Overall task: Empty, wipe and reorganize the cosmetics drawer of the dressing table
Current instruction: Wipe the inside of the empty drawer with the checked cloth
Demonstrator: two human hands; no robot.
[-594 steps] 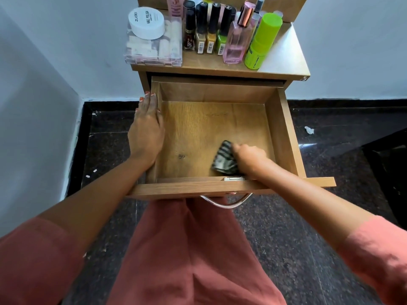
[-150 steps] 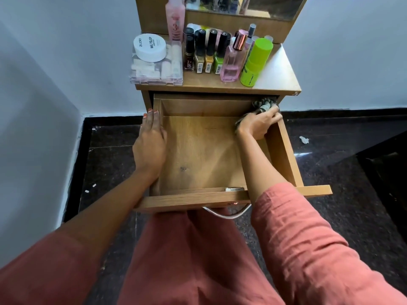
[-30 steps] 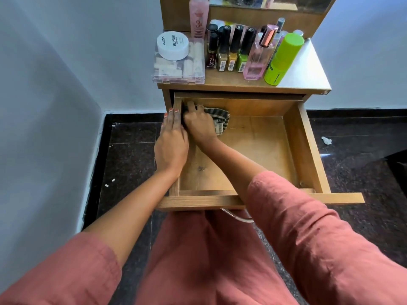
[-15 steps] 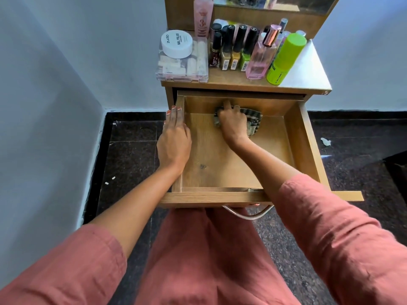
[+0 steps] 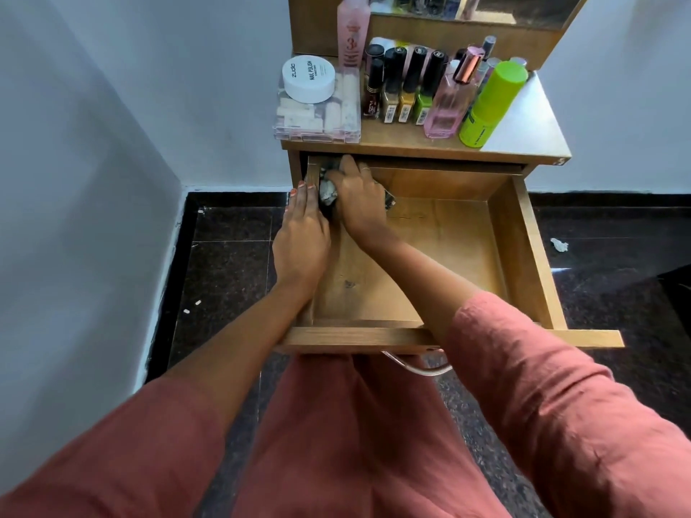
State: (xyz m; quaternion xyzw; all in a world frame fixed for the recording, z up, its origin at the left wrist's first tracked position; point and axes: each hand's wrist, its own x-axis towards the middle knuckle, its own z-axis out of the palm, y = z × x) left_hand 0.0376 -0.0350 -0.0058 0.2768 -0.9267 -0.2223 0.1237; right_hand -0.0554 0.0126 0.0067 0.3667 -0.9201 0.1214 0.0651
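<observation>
Nearest is the person's lap (image 5: 355,443) in rust-pink cloth, with a loose sleeve (image 5: 561,424) of the same colour on the right arm. Just beyond the lap a curved metal handle (image 5: 418,368) hangs from the front panel of the wooden drawer (image 5: 519,256), which stands wide open from the table (image 5: 523,132). The drawer's bare wooden floor shows a small dark mark near its front left part.

The left hand (image 5: 301,237) lies flat on the drawer's left wall, fingers straight and together, pointing toward the table and gripping nothing. The right arm crosses over the drawer from the front right. The right hand (image 5: 359,201) holds a bunched dark-and-light cloth (image 5: 328,190), pressing it into the far left corner of the drawer, just beside the left hand's fingertips. Part of the cloth also pokes out at the right of the hand.

On the table top, at its left edge, stands a clear plastic box (image 5: 318,121) with a round white jar (image 5: 308,78) on its lid. To the right of the box runs a row of nail polish bottles (image 5: 404,91) with black caps, then a pink perfume bottle (image 5: 447,106) and a bright green bottle (image 5: 490,106). A tall pink bottle (image 5: 351,31) stands behind the box, against the wooden frame of the mirror (image 5: 475,5).

On the dark stone floor (image 5: 224,263), a white scrap (image 5: 559,244) lies to the right of the drawer.
</observation>
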